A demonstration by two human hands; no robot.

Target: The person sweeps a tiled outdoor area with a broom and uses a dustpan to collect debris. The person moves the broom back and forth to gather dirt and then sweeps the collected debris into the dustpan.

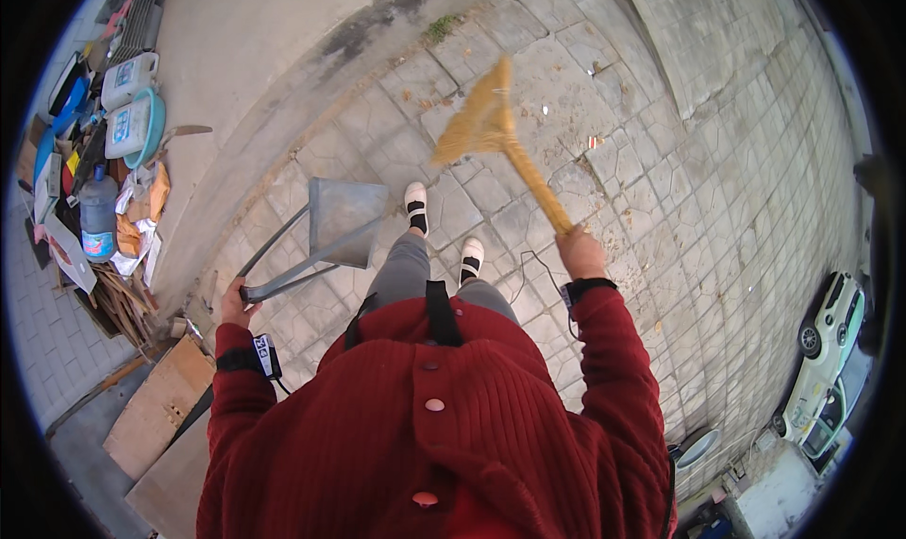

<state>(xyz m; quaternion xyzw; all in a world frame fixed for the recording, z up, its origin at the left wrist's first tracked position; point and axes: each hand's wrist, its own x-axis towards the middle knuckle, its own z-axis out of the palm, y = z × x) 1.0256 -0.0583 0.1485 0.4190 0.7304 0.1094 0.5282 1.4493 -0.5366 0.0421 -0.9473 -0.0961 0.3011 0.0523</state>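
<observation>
A straw broom (488, 121) is gripped at its handle end by my right hand (582, 253), its blurred bristles fanned out over the paving ahead of my feet. On the other side, my left hand (239, 304) holds the bar handle of a grey metal dustpan (347, 220). The pan lies to the left of my white shoes; whether it touches the ground I cannot tell. Beyond the broom and to its right, dry leaves, a small white scrap (545, 109) and a red-and-white scrap (593, 142) are scattered on the paving.
Along the left stand plastic jugs (129, 132), a large water bottle (98, 213), wood strips (120, 298) and boards (163, 404). A raised concrete edge (283, 93) curves past the upper left. A concrete ramp (701, 36) is at upper right, a car (824, 362) at far right.
</observation>
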